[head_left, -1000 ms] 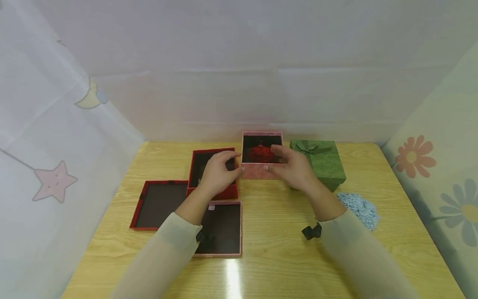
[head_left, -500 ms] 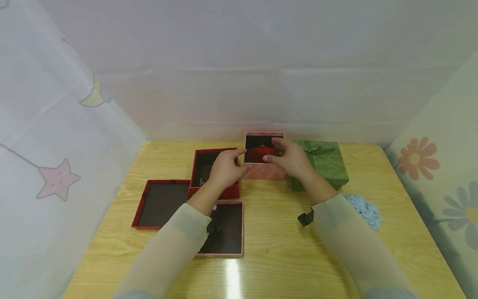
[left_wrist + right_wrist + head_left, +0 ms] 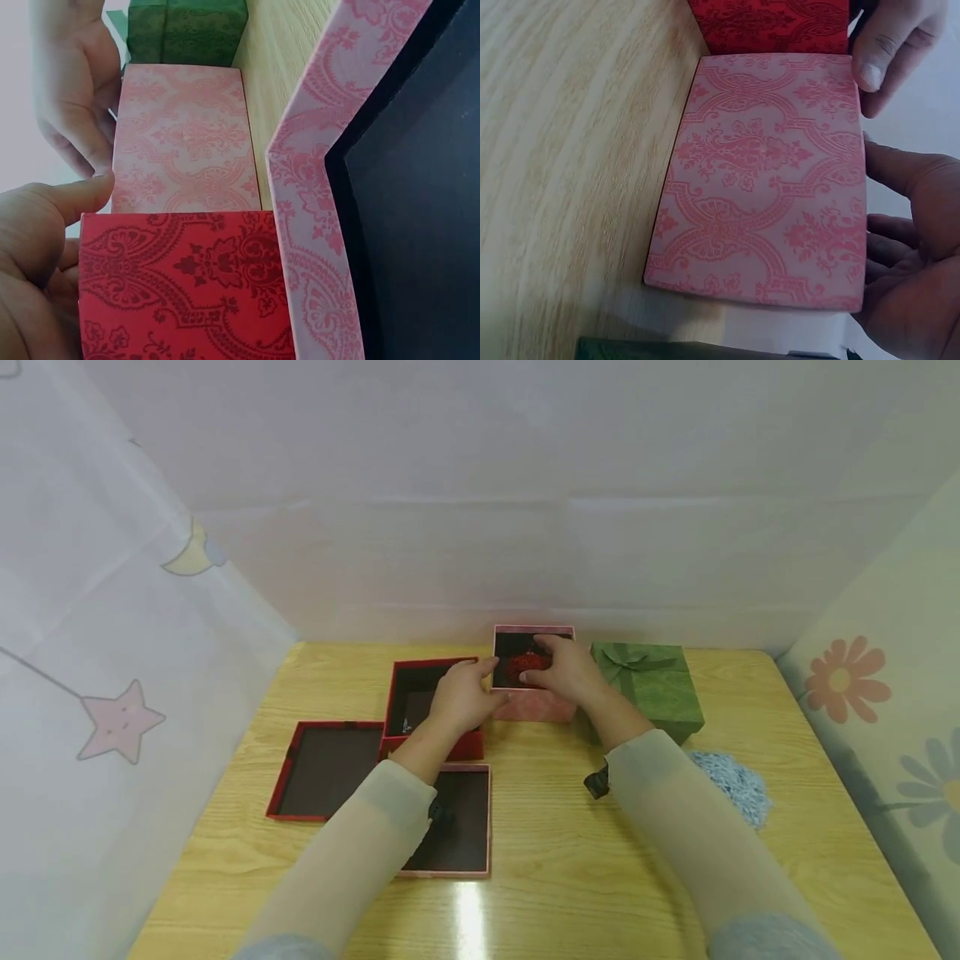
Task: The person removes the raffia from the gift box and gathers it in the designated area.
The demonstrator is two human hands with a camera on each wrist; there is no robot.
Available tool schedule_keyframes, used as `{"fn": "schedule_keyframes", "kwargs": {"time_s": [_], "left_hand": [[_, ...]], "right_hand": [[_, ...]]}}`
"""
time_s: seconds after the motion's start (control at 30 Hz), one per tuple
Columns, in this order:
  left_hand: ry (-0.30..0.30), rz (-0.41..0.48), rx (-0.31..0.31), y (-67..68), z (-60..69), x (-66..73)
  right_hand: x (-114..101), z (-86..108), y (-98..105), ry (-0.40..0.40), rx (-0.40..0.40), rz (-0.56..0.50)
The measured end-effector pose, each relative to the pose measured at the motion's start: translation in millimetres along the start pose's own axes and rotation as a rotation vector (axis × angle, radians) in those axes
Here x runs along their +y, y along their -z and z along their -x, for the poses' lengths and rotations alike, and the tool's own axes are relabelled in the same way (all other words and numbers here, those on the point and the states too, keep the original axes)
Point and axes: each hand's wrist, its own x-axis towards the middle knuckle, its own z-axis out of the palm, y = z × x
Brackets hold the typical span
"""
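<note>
A pink patterned box [image 3: 534,707] stands uncovered at the back, with red shredded paper [image 3: 517,670] in its dark inside. My right hand [image 3: 573,672] reaches over its right side, thumb and fingers spread apart around the shredded paper. In the right wrist view that hand's fingertips pass behind the box's rim. At the box's left front corner is my left hand [image 3: 462,697], its thumb by the rim; whether it touches is hard to tell. Beneath that hand sits an uncovered red box [image 3: 468,746], with a small silvery thing at its bottom.
A green box [image 3: 652,693] with a bow stands right of the pink one. Light blue shredded paper [image 3: 731,787] lies in front of it. Front left are a red lid [image 3: 333,768] and a pink lid [image 3: 461,827], both inside up. A white cloth wall rises behind.
My right hand has moved left and further over the pink box, onto the red shredded paper. My left hand has shifted slightly right, to the pink box's corner.
</note>
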Motion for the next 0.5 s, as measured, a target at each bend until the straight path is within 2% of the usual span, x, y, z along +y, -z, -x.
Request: {"fn": "schedule_keyframes", "kwargs": {"time_s": [0.23,0.5], "left_hand": [[0.015,-0.008,0.017,-1.7,3.3,2.1],[0.038,-0.034,0.03,-4.3,8.1,1.7]], "right_hand": [[-4.5,-10.4,-7.7,-0.015,-0.023,0.151],[-10.7,-20.0,-13.9,-0.042,-0.064,0.253]]}}
